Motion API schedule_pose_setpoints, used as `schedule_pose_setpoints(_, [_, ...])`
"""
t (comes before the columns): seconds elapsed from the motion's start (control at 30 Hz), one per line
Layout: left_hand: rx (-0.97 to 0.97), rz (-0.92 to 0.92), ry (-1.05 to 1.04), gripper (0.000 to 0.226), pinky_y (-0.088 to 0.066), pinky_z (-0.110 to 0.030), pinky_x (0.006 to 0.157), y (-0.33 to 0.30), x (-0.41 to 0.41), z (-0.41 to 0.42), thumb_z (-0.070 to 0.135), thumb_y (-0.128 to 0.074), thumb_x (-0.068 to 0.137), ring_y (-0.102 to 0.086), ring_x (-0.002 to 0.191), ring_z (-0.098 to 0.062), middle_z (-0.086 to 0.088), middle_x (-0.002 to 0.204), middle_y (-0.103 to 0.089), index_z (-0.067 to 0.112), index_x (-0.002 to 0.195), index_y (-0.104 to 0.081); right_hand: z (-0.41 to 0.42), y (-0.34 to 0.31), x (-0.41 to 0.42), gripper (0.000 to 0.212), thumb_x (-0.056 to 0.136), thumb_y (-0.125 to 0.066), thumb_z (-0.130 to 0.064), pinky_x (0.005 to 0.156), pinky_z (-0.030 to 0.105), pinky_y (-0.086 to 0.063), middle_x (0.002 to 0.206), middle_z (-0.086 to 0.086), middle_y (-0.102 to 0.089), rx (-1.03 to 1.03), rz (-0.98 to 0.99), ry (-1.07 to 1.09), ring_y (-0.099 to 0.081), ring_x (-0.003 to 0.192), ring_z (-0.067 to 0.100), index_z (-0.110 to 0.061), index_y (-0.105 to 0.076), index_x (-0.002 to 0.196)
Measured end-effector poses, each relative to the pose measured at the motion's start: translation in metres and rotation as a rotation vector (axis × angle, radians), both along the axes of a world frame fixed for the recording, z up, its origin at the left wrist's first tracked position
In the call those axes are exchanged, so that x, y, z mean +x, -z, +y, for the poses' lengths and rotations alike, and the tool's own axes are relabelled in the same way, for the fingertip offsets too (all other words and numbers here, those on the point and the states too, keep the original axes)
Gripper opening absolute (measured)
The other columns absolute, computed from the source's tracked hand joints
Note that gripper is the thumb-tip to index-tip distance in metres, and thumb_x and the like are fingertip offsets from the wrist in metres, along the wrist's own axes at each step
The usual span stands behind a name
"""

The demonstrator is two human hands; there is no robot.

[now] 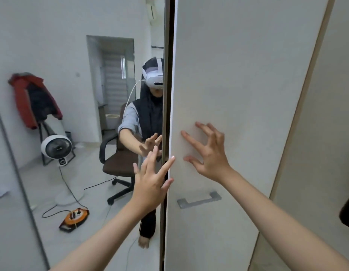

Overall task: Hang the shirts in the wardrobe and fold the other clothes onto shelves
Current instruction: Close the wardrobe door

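Observation:
A white wardrobe door [238, 75] fills the middle of the view, with a grey metal handle [199, 200] low on it. Left of it stands a mirrored door [71, 55], and a dark narrow gap separates the two. My right hand [206, 151] presses its spread fingertips on the white door above the handle. My left hand [152, 180] has straight fingers, its tips touching the white door's left edge at the gap. Neither hand holds anything. No shirts or hangers show outside the mirror.
The mirror reflects a person wearing a headset, a brown office chair [118, 163], a white fan [56, 147], a red and dark jacket [34, 98] hung on a stand, and an orange cable reel [74, 218] with cords on the floor. Another white panel [322, 133] stands at the right.

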State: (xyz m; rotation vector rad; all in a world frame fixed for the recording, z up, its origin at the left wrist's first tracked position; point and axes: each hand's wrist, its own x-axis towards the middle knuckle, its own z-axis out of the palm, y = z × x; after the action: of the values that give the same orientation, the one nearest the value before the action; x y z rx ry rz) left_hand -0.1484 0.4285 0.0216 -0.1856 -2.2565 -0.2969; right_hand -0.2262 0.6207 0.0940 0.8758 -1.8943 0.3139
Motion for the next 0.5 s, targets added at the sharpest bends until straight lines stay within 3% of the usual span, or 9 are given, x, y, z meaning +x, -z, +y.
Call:
schedule_pose_setpoints(0.17, [0.016,-0.062,-0.191,0.088,-0.027,-0.081,0.089,-0.004,-0.031,-0.010,0.037,-0.075,0.074,-0.006,0.143,-0.030,-0.012,0.158,-0.004,0.049,0.142,-0.021,-0.012,0.004,-0.031,0.105,0.062,-0.080,-0.049,0.094,0.079,-0.018,0.159,0.001,0.000,0.200,-0.130,0.101,0.003,0.145,0.034,-0.042,-0.019,0.148])
schedule_pose_setpoints(0.27, [0.029,-0.053,-0.213,0.092,-0.027,-0.081,0.088,-0.002,-0.044,-0.011,0.034,-0.077,0.073,-0.009,0.141,-0.030,-0.012,0.157,-0.004,0.051,0.141,-0.018,-0.016,0.006,-0.042,0.113,0.058,-0.082,-0.048,0.092,0.081,-0.011,0.160,0.000,0.002,0.198,-0.162,0.115,0.006,0.146,0.033,-0.045,-0.013,0.148])
schedule_pose_setpoints(0.5, [0.008,0.078,-0.259,0.091,-0.038,-0.072,0.087,0.002,-0.062,-0.013,0.021,-0.085,0.061,-0.022,0.134,-0.037,-0.020,0.150,-0.017,0.041,0.136,-0.038,-0.025,0.010,-0.056,0.115,0.051,-0.085,-0.046,0.095,0.076,-0.008,0.160,0.000,-0.005,0.140,-0.092,0.095,0.001,0.146,0.033,-0.044,-0.020,0.146])
